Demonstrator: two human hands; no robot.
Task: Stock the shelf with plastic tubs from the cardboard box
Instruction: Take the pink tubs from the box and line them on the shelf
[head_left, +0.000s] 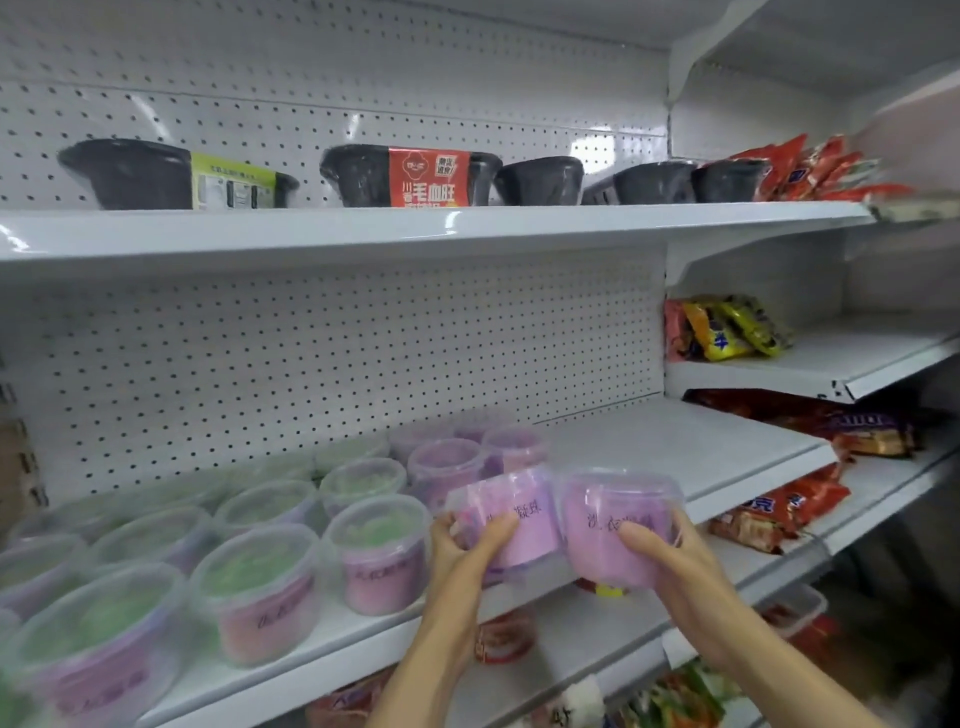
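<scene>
Tubs of purple filling: left grip (470, 538) clasps one (511, 512), right grip (660, 545) another (615, 525).

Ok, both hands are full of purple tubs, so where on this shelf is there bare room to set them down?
The middle shelf is bare to the right of the purple tubs on the shelf, out to its right end near the snack packets. The left is crowded with green-topped tubs. The left hand holds the left purple tub, and the right hand holds the right purple tub.

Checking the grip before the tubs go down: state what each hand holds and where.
The left hand grips one purple tub by its side wall; the right hand grips another purple tub the same way.
</scene>
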